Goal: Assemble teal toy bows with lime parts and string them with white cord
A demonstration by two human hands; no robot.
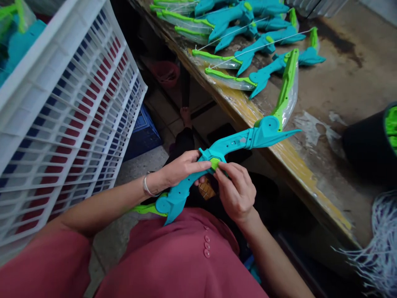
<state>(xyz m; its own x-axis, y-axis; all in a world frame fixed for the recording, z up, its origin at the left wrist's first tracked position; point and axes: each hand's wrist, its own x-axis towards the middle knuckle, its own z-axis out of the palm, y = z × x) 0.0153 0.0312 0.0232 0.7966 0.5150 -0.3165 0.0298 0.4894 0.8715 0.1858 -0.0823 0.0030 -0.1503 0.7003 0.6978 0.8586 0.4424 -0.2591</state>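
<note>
Holding teal-and-green toy bow (235, 142) tilted in front of the torso, its far end overlapping the worktop (341, 89) edge in view. Left hand (182, 167) grip closed round the bow's middle, thumb on green hexagonal cap (214, 163). Right hand (237, 188) grip has fingertips drawn together at the cap's edge; can't tell if pinching it. Similar bows (259, 78) lie on worktop, some strung. Black bucket (362, 145) with green parts (391, 124) and white strings (384, 231) right; white crate (62, 45) left.
</note>
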